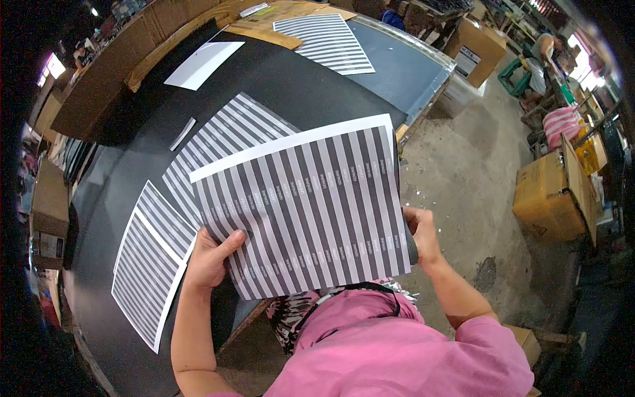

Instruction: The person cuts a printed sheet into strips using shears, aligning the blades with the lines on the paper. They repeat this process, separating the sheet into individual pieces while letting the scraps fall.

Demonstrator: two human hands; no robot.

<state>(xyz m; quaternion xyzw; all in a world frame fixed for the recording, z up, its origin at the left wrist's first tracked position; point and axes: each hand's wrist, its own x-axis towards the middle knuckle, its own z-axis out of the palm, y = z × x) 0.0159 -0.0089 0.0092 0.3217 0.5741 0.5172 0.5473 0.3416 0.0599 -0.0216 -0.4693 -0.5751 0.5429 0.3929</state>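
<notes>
A large sheet printed with black and white stripes and rows of small text (311, 205) is held up in front of my body, a white margin along its top edge. My left hand (213, 258) grips its lower left side, thumb on the printed face and fingers hidden behind. At the right edge, my right hand (424, 237) is closed, its fingertips partly hidden behind the sheet. A dark edge (413, 246) shows behind the sheet there. Under and beyond it, another striped sheet (228, 126) lies on the black tabletop (132, 165).
More striped sheets (149, 264) lie overlapping at left, and one (324, 43) at the far end. A white sheet (204, 65) and a narrow strip (182, 134) are on the table. Cardboard boxes (552, 198) stand at right. Another person (542, 63) sits in the background.
</notes>
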